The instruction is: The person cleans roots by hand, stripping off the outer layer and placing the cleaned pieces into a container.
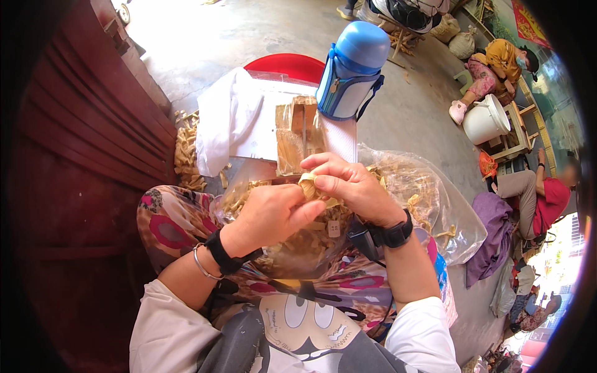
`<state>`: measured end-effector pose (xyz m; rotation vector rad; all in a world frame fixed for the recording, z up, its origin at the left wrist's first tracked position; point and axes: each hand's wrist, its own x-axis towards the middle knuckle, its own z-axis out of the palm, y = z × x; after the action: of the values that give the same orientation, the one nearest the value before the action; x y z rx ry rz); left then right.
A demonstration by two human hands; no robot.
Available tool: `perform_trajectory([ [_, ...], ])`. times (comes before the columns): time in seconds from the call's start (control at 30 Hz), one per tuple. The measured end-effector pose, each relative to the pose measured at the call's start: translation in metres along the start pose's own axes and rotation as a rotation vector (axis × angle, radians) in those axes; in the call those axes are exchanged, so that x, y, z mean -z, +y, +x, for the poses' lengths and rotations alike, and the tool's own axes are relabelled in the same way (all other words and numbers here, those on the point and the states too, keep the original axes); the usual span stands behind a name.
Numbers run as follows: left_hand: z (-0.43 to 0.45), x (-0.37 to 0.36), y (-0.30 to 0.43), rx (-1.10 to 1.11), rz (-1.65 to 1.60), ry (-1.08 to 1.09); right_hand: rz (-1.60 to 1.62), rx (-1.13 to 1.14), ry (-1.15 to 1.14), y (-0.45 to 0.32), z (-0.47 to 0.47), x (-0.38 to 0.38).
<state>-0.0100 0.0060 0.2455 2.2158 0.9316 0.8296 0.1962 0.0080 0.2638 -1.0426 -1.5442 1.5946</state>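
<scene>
Both hands meet above my lap around a folded pale yellow strip (308, 185), its material unclear. My right hand (352, 189) pinches the strip between thumb and fingers. My left hand (275, 212) touches its left side, fingers curled and thumb pointing right; its grip is partly hidden. Beneath the hands, a clear plastic bag (415, 172) holds many similar pale pieces, some of them folded. Just beyond the fingers stands a wooden block (290, 140) with a groove, wrapped in clear tape or film.
A blue bottle in a sleeve (357, 70) stands beyond the block, beside a white cloth (228, 116) and a red round stool or basin (284, 65). More pale strips (189, 149) are heaped by the dark red curtain. People sit at right near a white bucket (487, 120) and purple cloth (489, 233).
</scene>
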Motion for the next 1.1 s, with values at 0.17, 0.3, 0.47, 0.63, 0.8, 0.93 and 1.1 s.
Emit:
perform_trajectory([
  [0.17, 0.002, 0.005, 0.001, 0.318, -0.429, -0.164, -0.056, 0.03, -0.025, -0.002, -0.002, -0.002],
  [0.3, 0.002, 0.01, 0.004, 0.407, -0.602, -0.258, -0.136, -0.082, 0.172, -0.011, -0.002, -0.015],
  [0.47, -0.002, 0.016, 0.02, 0.144, -0.553, -0.342, -0.443, 0.172, 0.529, -0.009, -0.003, -0.016],
  [0.63, -0.004, 0.024, 0.029, 0.09, -0.676, -0.366, -0.469, 0.408, 0.798, -0.009, 0.003, -0.007],
  [0.8, -0.005, 0.027, 0.032, 0.083, -0.746, -0.405, -0.542, 0.498, 0.858, -0.008, 0.008, -0.005],
  [0.93, -0.008, 0.028, 0.035, 0.07, -0.783, -0.358, -0.484, 0.406, 0.797, -0.006, 0.012, -0.006],
  [1.1, -0.01, 0.012, 0.016, 0.33, -0.877, -0.3, -0.403, 0.345, 0.752, -0.002, 0.006, 0.001],
])
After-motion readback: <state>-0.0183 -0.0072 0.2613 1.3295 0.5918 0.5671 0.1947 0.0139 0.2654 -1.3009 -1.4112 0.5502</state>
